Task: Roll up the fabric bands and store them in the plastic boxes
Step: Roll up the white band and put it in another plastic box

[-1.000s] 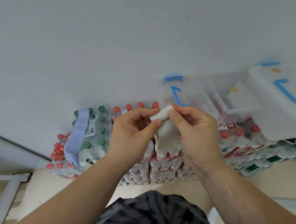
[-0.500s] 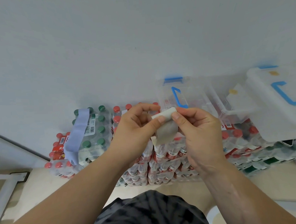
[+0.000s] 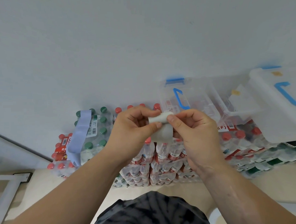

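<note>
A white fabric band (image 3: 161,130) is held in mid-air in front of me, its top end rolled into a small cylinder and a short tail hanging below. My left hand (image 3: 133,135) pinches the roll from the left with thumb and fingers. My right hand (image 3: 195,132) pinches it from the right. A pale blue band (image 3: 81,136) lies draped over a pack of green-capped bottles at the left. Clear plastic boxes with blue handles (image 3: 185,97) stand on the bottle packs behind my hands; another box (image 3: 274,107) is at the right.
Stacked shrink-wrapped packs of red-capped bottles (image 3: 162,163) fill the space below my hands against a white wall. A white frame (image 3: 7,188) stands on the beige floor at the lower left. My dark patterned clothing shows at the bottom edge.
The hanging tail of the white band has grown shorter as the roll was wound further. Both hands stayed in nearly the same place.
</note>
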A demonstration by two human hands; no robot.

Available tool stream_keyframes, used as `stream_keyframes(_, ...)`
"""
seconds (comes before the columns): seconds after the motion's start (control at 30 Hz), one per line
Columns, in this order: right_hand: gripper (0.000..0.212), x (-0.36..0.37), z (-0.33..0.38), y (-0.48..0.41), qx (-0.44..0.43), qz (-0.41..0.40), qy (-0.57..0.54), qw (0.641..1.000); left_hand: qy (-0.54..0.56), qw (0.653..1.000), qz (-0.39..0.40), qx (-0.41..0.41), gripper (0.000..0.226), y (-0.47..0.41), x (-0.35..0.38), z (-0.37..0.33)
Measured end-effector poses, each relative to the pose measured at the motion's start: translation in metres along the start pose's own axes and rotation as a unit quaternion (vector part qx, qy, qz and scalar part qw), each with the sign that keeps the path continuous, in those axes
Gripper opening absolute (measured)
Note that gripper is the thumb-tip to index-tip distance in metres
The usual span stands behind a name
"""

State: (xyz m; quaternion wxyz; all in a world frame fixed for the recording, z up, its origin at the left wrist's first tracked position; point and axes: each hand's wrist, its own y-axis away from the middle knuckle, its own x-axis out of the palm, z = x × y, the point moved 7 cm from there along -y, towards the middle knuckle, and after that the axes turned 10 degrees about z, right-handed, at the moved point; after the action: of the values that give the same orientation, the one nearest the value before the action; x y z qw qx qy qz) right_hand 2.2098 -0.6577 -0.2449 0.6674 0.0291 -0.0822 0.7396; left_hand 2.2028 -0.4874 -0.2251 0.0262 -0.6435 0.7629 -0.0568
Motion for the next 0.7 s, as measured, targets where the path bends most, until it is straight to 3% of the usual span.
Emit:
stream_keyframes(0.23,0.006,-0.009,0.0,-0.001,-0.029,-0.029,-0.024,0.999,0.056,0.997,-0.016,-0.054,0.023,0.002,0.004,0.012)
stream_keyframes(0.33,0.015,-0.012,0.001,-0.005,-0.028,-0.011,-0.013,0.999,0.051,0.996,-0.032,-0.067,0.02,0.003,0.002,0.013)
stream_keyframes(0.53,0.014,-0.012,-0.006,0.0,-0.024,-0.042,-0.043,0.998,-0.01,0.998,-0.047,-0.05,0.025,0.0,0.004,0.011)
stream_keyframes(0.7,0.012,-0.012,-0.008,0.003,-0.011,-0.066,-0.033,0.997,0.001,0.997,-0.055,-0.045,0.026,-0.003,0.008,0.009)
